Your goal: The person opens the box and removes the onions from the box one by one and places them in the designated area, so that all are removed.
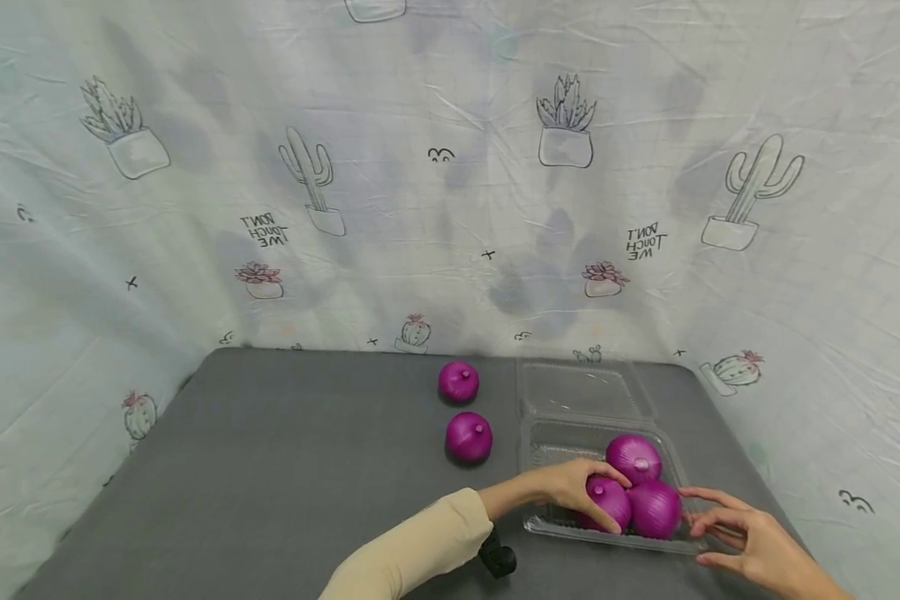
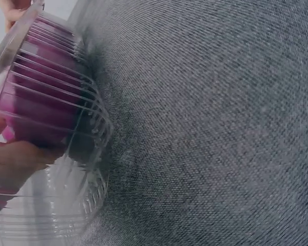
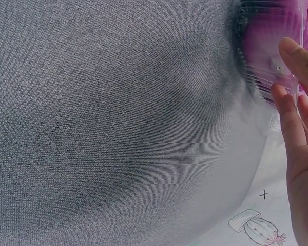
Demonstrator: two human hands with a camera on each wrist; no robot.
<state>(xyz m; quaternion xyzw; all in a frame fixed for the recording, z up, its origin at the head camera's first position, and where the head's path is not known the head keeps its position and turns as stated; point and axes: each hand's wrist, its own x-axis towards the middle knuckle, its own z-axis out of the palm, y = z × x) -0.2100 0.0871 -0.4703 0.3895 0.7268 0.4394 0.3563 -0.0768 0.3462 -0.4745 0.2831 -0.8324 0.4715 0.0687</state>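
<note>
Three purple onions sit in the clear plastic container (image 1: 528,467) at the right of the table in the head view. My left hand (image 1: 570,485) reaches in over its left side and grips the front-left onion (image 1: 607,500) between thumb and fingers. Beside that onion lie a front-right onion (image 1: 656,510) and a back onion (image 1: 634,457). In the left wrist view, the ribbed container wall (image 2: 46,225) partly hides the left fingers. My right hand (image 1: 757,542) is at the container's right edge, fingers spread and lightly bent, fingertips (image 3: 290,46) right at the rim.
Two more purple onions, a far one (image 1: 458,382) and a nearer one (image 1: 468,437), rest on the grey table (image 1: 270,467) left of the container. The container's clear lid (image 1: 581,390) lies folded open behind it. A cactus-print curtain (image 1: 435,208) surrounds the table's back and sides.
</note>
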